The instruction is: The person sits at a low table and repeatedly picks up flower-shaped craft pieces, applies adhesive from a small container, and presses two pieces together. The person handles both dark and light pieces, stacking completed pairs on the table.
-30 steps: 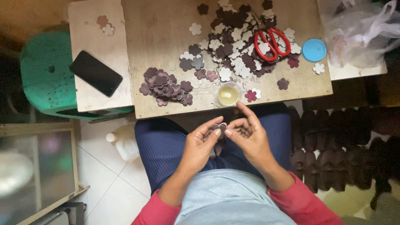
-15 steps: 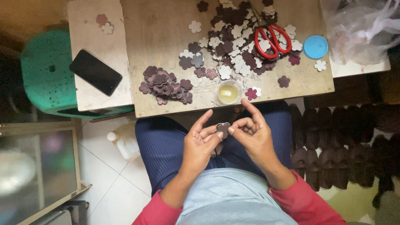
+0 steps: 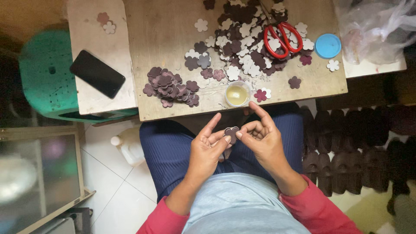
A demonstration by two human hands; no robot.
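Note:
Over my lap, my left hand [image 3: 207,149] and my right hand [image 3: 261,136] together pinch a small dark maroon flower-shaped cutout [image 3: 231,132] between thumbs and fingertips. Just above them, at the wooden board's [image 3: 169,30] near edge, stands a small round cup of yellowish liquid [image 3: 237,93]. A neat heap of maroon flower cutouts [image 3: 171,86] lies left of the cup. A larger loose pile of maroon and white flower cutouts [image 3: 242,47] spreads across the board's far middle, with red-handled scissors [image 3: 281,37] resting on it.
A blue round lid [image 3: 328,45] sits right of the scissors. A black phone [image 3: 97,73] lies on a pale board [image 3: 93,26] at left, over a green stool [image 3: 41,78]. A crumpled clear plastic bag [image 3: 377,26] is at top right. A white plastic bottle [image 3: 128,145] stands on the tiled floor.
Both hands have stayed over my lap, turning and pressing the cutout; my fingers have shifted slightly and the maroon flower now shows more plainly between them.

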